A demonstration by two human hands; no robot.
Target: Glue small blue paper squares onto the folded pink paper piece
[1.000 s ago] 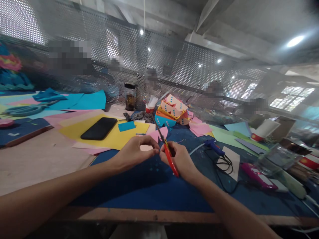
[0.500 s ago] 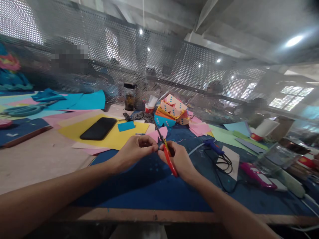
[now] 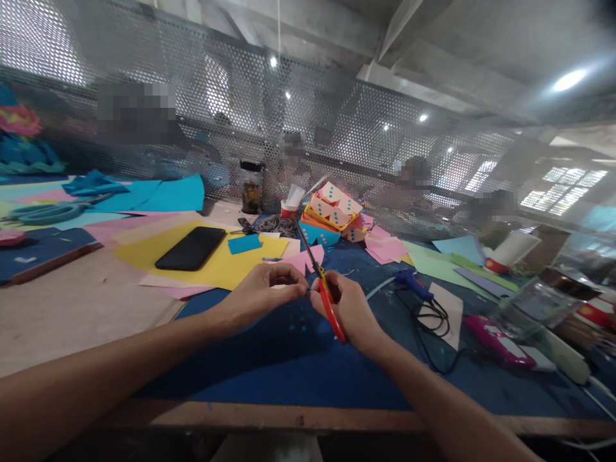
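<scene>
Red-handled scissors (image 3: 326, 296) gripped by right hand (image 3: 347, 307) — left hand (image 3: 262, 292) pinches something tiny.

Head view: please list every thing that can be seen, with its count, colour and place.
phone: one, black, on the yellow paper, left of centre
yellow paper: one sheet, under the phone
blue mat: one, dark blue, under the hands
paper boxes: a pile, orange and pink with blue dots, centre back
jar: one, dark, by the mesh wall
glue gun: one, blue, right of the hands, black cord
pink papers: several, behind the glue gun
scissors: one pair, red handles, in the right hand
left hand: fingers pinch a small piece, too small to tell
right hand: holds the scissors
</scene>
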